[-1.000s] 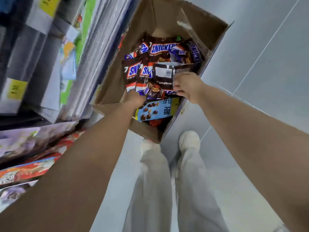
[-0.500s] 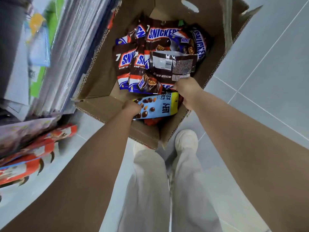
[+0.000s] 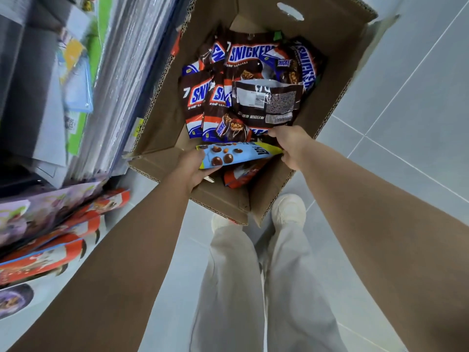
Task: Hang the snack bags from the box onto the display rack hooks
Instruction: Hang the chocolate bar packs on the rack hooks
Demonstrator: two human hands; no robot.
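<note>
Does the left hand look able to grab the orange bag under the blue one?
Probably not as things stand: the left hand is full, gripping the blue bag, which lies across the orange bag and covers most of it.

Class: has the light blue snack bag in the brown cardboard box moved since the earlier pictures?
Yes. Gripped by the left hand, the light blue snack bag has lifted away from the cardboard box's near wall.
</note>
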